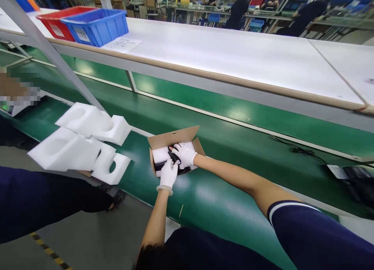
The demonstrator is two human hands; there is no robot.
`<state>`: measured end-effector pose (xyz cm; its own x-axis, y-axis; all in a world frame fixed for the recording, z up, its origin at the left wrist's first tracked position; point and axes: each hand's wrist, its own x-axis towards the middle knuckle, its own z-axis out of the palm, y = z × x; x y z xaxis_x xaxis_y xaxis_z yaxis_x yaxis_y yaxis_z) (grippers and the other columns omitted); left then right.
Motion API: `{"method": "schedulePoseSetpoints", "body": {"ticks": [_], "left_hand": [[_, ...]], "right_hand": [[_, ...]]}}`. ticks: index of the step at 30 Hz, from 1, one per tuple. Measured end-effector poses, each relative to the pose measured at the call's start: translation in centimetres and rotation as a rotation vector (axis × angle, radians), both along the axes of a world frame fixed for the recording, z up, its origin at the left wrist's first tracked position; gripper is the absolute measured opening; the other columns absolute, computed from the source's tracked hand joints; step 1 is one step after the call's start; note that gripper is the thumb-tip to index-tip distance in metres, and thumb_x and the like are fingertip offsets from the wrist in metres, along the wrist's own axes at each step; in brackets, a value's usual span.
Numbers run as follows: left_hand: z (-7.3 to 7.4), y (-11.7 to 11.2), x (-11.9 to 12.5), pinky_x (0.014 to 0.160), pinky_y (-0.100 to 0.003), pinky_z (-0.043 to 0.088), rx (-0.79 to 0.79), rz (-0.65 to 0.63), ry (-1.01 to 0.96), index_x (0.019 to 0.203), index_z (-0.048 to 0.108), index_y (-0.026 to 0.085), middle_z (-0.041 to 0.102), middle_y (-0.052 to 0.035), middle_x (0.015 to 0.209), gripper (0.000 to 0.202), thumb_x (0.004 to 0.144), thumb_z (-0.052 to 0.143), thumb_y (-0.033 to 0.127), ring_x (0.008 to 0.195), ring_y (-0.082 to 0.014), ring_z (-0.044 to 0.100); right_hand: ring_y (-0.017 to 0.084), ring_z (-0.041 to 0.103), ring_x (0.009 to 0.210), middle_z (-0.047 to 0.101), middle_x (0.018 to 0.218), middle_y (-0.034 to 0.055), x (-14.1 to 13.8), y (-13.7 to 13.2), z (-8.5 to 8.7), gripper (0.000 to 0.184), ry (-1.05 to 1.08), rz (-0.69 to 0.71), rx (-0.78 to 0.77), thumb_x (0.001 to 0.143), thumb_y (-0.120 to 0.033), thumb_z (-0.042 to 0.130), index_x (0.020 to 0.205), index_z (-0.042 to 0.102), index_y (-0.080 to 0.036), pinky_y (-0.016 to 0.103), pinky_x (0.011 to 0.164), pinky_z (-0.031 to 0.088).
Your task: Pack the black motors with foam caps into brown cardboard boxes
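Note:
An open cardboard box (pixel 173 138) lies on the green conveyor belt (pixel 222 192), its flap raised at the back. Inside it sits white foam (pixel 161 154) with a black object (pixel 174 158) on top. My left hand (pixel 168 173), in a white glove, reaches into the box from the near side, fingers curled on the black object. My right hand (pixel 185 153), also gloved, rests on the foam and the black object from the right, fingers bent over them.
Several white foam inserts (pixel 87 141) lie stacked to the left on the belt's edge. A red bin (pixel 55 22) and a blue bin (pixel 96 26) stand on the white shelf (pixel 233 52) behind. A black cable (pixel 300 150) and a black device (pixel 358 180) lie right. Another person's dark sleeve (pixel 43 200) is at left.

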<state>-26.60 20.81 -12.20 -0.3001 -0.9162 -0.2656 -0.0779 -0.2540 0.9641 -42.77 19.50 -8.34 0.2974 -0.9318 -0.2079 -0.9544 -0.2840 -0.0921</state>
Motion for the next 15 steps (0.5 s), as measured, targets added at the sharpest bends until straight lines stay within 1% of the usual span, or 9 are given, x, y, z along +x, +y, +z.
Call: {"method": "schedulePoseSetpoints", "body": {"ticks": [3,5,7,8,9,11,13,15], "left_hand": [[-0.2,1.8,1.6,0.111,-0.051,0.021,-0.129,-0.051,-0.129,0.082,0.065,0.022,0.062,-0.0111,0.101,0.021,0.063,0.072,0.018,0.118,-0.0365,0.045],[-0.4,2.3,2.3,0.11,-0.051,0.023,-0.19,-0.087,-0.176,0.077,0.064,0.023,0.061,-0.0104,0.1,0.016,0.064,0.07,0.017,0.116,-0.0362,0.045],[-0.4,2.3,2.6,0.111,-0.05,0.022,-0.179,-0.091,-0.138,0.078,0.065,0.024,0.061,-0.0103,0.101,0.017,0.064,0.069,0.016,0.116,-0.0362,0.045],[-0.3,2.1,2.6,0.112,-0.05,0.021,-0.164,-0.083,-0.103,0.079,0.065,0.024,0.061,-0.0104,0.1,0.019,0.063,0.07,0.015,0.117,-0.0364,0.044],[-0.3,2.0,2.6,0.113,-0.05,0.02,-0.151,-0.075,-0.07,0.08,0.066,0.024,0.061,-0.0104,0.1,0.02,0.062,0.071,0.015,0.117,-0.0365,0.044],[-0.2,2.2,2.6,0.113,-0.05,0.019,-0.146,-0.073,-0.031,0.08,0.067,0.024,0.062,-0.0105,0.099,0.02,0.062,0.072,0.016,0.117,-0.0364,0.045],[-0.4,3.2,2.8,0.112,-0.049,0.021,-0.171,-0.056,-0.041,0.08,0.067,0.024,0.062,-0.0112,0.099,0.016,0.065,0.071,0.019,0.116,-0.0352,0.047],[-0.9,5.2,3.4,0.111,-0.048,0.025,-0.173,0.029,-0.086,0.081,0.066,0.024,0.062,-0.0118,0.098,0.011,0.07,0.068,0.026,0.114,-0.0334,0.049]], "right_hand": [[0.041,0.046,0.107,0.048,0.12,0.0281,1.2,-0.2,-0.4,0.109,0.074,-0.103,0.011,0.046,-0.042,0.079,0.138,0.036,-0.001,0.052,0.097,0.032],[0.043,0.045,0.109,0.048,0.12,0.029,1.9,-0.1,-0.9,0.108,0.105,-0.166,0.012,0.043,-0.035,0.082,0.136,0.038,0.0,0.055,0.101,0.027],[0.044,0.043,0.113,0.047,0.124,0.0292,2.3,-0.1,-1.5,0.104,0.116,-0.196,-0.003,0.044,-0.029,0.081,0.135,0.04,-0.002,0.056,0.105,0.022],[0.045,0.042,0.116,0.045,0.126,0.029,2.4,-0.1,-1.8,0.102,0.119,-0.189,-0.01,0.045,-0.028,0.08,0.135,0.04,-0.002,0.056,0.107,0.022],[0.044,0.041,0.117,0.045,0.128,0.029,2.4,-0.2,-2.1,0.102,0.124,-0.173,-0.011,0.046,-0.029,0.08,0.135,0.04,-0.002,0.056,0.107,0.023],[0.044,0.045,0.115,0.046,0.127,0.0293,2.6,-0.7,-2.5,0.102,0.145,-0.155,0.025,0.045,-0.03,0.082,0.134,0.042,-0.002,0.054,0.105,0.029],[0.042,0.051,0.109,0.051,0.122,0.0283,3.3,-1.6,-2.7,0.101,0.166,-0.209,0.101,0.038,-0.025,0.085,0.13,0.048,-0.003,0.054,0.101,0.036],[0.038,0.056,0.104,0.055,0.118,0.0249,4.3,-2.6,-2.7,0.094,0.097,-0.302,0.136,0.033,-0.015,0.085,0.122,0.055,-0.006,0.05,0.097,0.042]]}}
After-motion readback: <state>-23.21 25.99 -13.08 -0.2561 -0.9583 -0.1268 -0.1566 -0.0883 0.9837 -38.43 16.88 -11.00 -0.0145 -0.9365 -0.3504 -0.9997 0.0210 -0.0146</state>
